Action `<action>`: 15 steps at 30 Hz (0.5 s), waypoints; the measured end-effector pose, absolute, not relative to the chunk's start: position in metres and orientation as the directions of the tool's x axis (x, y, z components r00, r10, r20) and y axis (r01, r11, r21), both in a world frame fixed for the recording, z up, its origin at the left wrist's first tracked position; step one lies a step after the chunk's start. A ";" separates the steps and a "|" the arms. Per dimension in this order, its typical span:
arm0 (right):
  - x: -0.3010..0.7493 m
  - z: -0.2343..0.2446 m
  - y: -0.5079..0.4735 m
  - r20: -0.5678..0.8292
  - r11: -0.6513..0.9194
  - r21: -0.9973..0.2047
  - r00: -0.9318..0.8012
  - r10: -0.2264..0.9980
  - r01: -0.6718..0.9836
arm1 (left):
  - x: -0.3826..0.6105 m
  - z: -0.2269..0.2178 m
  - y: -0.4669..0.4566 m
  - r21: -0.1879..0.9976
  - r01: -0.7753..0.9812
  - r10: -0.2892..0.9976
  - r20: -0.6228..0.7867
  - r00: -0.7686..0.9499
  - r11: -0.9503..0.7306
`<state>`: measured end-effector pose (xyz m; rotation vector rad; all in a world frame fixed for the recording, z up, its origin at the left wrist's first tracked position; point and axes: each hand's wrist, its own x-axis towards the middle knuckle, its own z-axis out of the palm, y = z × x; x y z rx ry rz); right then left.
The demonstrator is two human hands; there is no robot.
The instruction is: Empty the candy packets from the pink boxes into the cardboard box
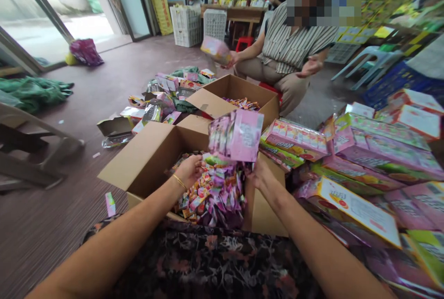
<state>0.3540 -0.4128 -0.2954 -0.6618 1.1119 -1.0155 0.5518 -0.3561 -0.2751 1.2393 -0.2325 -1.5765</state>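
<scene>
In the head view, my right hand [257,176] grips the lower edge of a pink printed box [244,135], held tilted above an open brown carton [138,155]. Small purple, orange and green packets [222,192] fill much of that carton. My left hand [190,169], with a thin gold bracelet at its wrist, is over the packets to the left of the box. Its fingers are curled, and whatever lies in them is hidden. A patterned dark cloth [208,262] covers my lap at the carton's near side.
A seated person [294,49] opposite holds another box [215,49] beside a second carton [256,91] with packets. Stacked fruit-printed boxes [374,151] crowd the right. Emptied boxes [152,109] and plastic lie behind left. A stool [31,146] stands at the left edge.
</scene>
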 end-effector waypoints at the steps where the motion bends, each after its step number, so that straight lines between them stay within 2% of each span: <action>1: 0.356 -0.296 -0.413 -0.401 0.410 -0.847 0.101 -0.911 0.337 | 0.549 -0.272 -0.354 0.702 0.579 -0.821 -0.562 0.095 -0.414; 6: 0.379 -0.312 -0.406 -0.490 0.506 -0.812 0.132 -0.862 0.290 | 0.530 -0.271 -0.354 0.802 0.425 -0.869 -0.490 0.066 -0.420; 7: 0.383 -0.316 -0.403 -0.516 0.534 -0.804 0.139 -0.845 0.263 | 0.529 -0.275 -0.357 0.855 0.309 -0.887 -0.456 0.069 -0.415; 9: 0.387 -0.323 -0.397 -0.564 0.581 -0.790 0.142 -0.814 0.194 | 0.530 -0.285 -0.363 0.912 -0.055 -0.911 -0.399 0.107 -0.406; 11: 0.387 -0.328 -0.393 -0.599 0.609 -0.785 0.116 -0.792 0.114 | 0.538 -0.297 -0.370 0.823 -0.389 -0.911 -0.366 0.192 -0.413; 12: 0.386 -0.331 -0.391 -0.611 0.618 -0.783 0.095 -0.786 0.071 | 0.545 -0.303 -0.374 0.763 -0.491 -0.907 -0.346 0.240 -0.421; 15: 0.381 -0.340 -0.387 -0.628 0.626 -0.778 0.051 -0.776 -0.055 | 0.569 -0.319 -0.385 0.651 -0.620 -0.899 -0.303 0.318 -0.438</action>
